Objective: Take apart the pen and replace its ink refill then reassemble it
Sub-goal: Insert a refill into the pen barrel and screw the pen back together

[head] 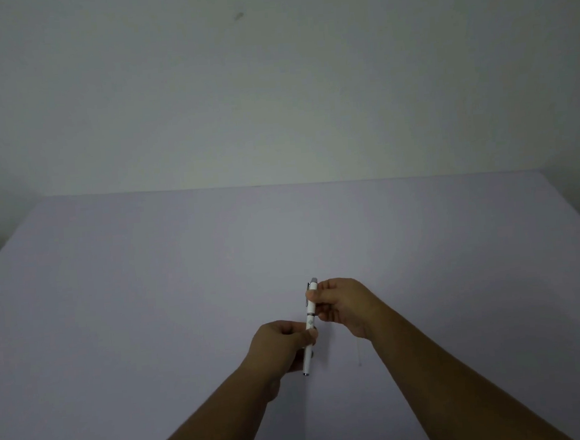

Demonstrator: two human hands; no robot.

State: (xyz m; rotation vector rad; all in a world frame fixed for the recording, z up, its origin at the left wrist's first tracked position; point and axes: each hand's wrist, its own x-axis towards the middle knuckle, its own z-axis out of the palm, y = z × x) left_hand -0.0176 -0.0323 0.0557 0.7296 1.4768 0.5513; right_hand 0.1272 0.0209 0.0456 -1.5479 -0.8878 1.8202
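Fingers (315, 333) pinching slim white pen (310, 321), both hands

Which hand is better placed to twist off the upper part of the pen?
Probably the right hand: it grips the clip end of the pen, above the metal ring. The left hand holds the lower barrel and can steady it.

My two hands meet near the middle of the table (148, 281), my left hand (283, 340) and right hand (342, 305) both closed on the pen (310, 325), which crosses the gap between them. To the left, right and far side the tabletop lies bare up to the wall (272, 83). A thin faint object (359, 352) lies beneath my right wrist.
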